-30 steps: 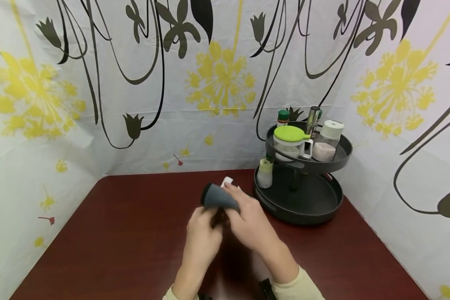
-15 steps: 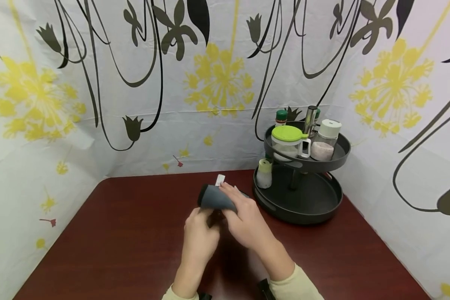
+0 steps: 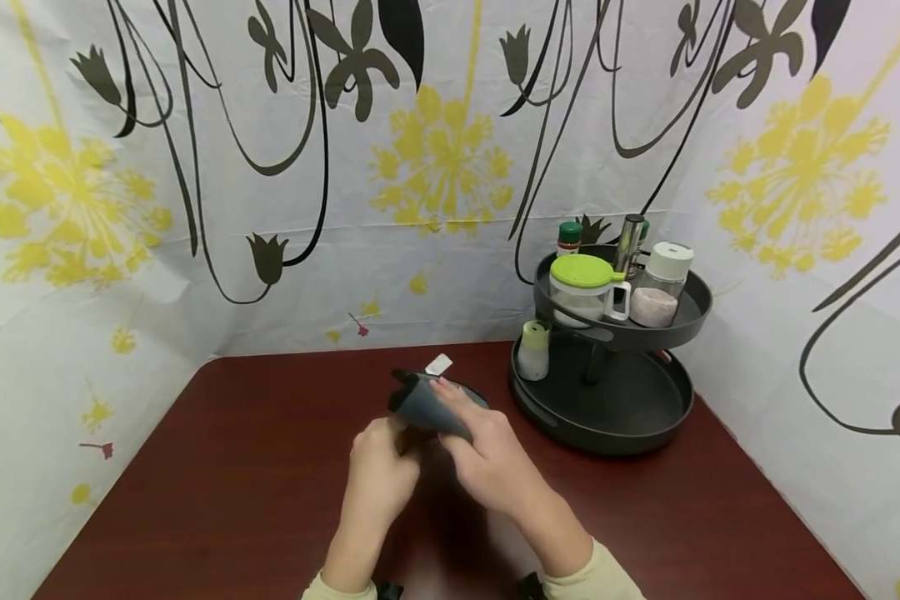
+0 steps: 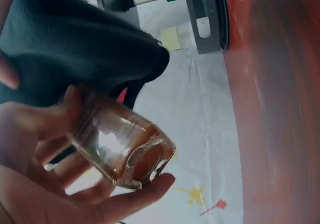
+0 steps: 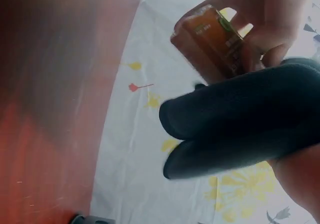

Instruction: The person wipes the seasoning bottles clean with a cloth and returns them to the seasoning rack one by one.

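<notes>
Left hand [image 3: 381,468] curls round a brown glass jar [image 4: 112,136]; beyond its fingers, right hand [image 3: 489,457] pinches folded blue-grey cloth [image 3: 424,407], likely wiping; next probably needs turning.

In the head view you had bright, fairly even light on the pale wall covering [image 3: 285,192]. Your left hand [image 3: 381,471] and right hand [image 3: 495,467] threw a soft, dark shadow onto the tabletop [image 3: 255,475], and a pale sheen showed near the bottom edge, consistent with light from above. Your wrist views were dimmer and hazier. In the left one, a white glare sat on the glass bottle [image 4: 120,139], its lettering too blurred to read, while the dark cloth [image 4: 75,44] sank into shade. In the right one, you got a near-black cloth with little detail, a shadowed, smeared tabletop and a washed-out wall covering.
</notes>
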A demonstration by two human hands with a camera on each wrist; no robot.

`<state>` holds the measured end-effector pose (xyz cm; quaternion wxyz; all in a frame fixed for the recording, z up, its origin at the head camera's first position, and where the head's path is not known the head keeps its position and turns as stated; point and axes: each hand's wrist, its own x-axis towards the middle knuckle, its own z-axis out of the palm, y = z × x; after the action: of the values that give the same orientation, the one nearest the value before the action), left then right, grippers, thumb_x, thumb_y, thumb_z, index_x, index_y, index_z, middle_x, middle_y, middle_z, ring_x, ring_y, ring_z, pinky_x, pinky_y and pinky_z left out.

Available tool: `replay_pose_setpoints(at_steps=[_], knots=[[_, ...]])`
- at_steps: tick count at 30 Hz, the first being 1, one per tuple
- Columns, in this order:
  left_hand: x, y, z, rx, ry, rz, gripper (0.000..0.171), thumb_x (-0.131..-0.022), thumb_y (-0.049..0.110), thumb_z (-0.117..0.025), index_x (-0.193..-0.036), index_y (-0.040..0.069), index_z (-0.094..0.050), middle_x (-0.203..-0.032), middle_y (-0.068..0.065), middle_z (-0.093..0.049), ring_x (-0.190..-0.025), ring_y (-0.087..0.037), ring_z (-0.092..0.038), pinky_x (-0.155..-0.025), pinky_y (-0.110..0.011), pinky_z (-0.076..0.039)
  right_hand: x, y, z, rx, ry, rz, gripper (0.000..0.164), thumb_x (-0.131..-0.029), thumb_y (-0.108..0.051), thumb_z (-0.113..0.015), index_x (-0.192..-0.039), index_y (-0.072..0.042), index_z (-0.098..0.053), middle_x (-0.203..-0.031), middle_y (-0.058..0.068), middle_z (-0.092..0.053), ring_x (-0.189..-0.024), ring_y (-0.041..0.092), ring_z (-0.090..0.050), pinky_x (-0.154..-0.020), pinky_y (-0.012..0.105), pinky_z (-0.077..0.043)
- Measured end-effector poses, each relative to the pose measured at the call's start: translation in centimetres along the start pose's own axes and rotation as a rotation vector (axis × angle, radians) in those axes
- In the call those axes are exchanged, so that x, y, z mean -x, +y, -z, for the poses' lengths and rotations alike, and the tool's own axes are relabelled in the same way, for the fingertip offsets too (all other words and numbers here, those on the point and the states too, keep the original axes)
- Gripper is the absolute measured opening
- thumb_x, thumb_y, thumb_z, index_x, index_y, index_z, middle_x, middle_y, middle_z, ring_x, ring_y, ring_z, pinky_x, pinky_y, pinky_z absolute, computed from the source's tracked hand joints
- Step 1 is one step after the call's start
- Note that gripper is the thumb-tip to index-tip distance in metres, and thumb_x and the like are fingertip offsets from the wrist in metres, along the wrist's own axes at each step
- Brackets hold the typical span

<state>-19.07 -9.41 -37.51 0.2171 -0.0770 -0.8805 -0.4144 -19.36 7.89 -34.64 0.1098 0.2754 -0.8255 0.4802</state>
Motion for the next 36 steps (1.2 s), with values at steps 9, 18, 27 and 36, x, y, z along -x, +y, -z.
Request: replay_pose_setpoints(at_steps=[9,18,27,36], knots=[[0.5,0.7,0.6,0.096,0.019,0.065,0.056,-0.088,0.021,-0.088,-0.142,0.021,-0.071,-0.126,-0.01,-0.078,-0.117,-0.035,-0.072,-0.096,-0.055,-0.06,-0.4,0.6,0.7,-0.348,0.06,-0.276,0.035,-0.107,-0.014,-0.053,-0.138,-0.011,-0.069,-0.13,0.014,-0.074,-0.113,0.023,-0.074,-0.095,0.036,-0.06],[0.8,0.8,0.6,0.025,0.069,-0.038,0.025,-0.084,0.007,-0.089,-0.106,0.016,-0.083,-0.098,-0.008,-0.08,-0.1,-0.033,-0.076,-0.086,-0.056,-0.062,0.3,-1.4,0.5,0.005,-0.005,0.017,0.051,-0.103,-0.008,-0.058,-0.154,-0.012,-0.056,-0.163,0.002,-0.052,-0.155,0.019,-0.045,-0.125,0.051,-0.038],[1.1,0.9,0.7,0.036,0.067,0.013,0.046,-0.086,0.018,-0.09,-0.129,0.027,-0.078,-0.105,-0.002,-0.081,-0.104,-0.029,-0.074,-0.087,-0.054,-0.061,0.0,-1.0,0.6,-0.064,-0.019,-0.134,0.05,-0.11,-0.016,-0.053,-0.16,-0.016,-0.049,-0.161,0.003,-0.054,-0.147,0.019,-0.054,-0.118,0.052,-0.048],[1.9,0.8,0.6,0.01,0.103,-0.095,0.019,-0.075,-0.007,-0.083,-0.085,0.008,-0.077,-0.074,-0.008,-0.074,-0.072,-0.025,-0.073,-0.064,-0.038,-0.058,0.7,-2.9,0.5,0.111,-0.072,0.095,0.05,-0.1,-0.006,-0.058,-0.151,-0.01,-0.06,-0.163,0.005,-0.052,-0.158,0.019,-0.04,-0.13,0.051,-0.031]])
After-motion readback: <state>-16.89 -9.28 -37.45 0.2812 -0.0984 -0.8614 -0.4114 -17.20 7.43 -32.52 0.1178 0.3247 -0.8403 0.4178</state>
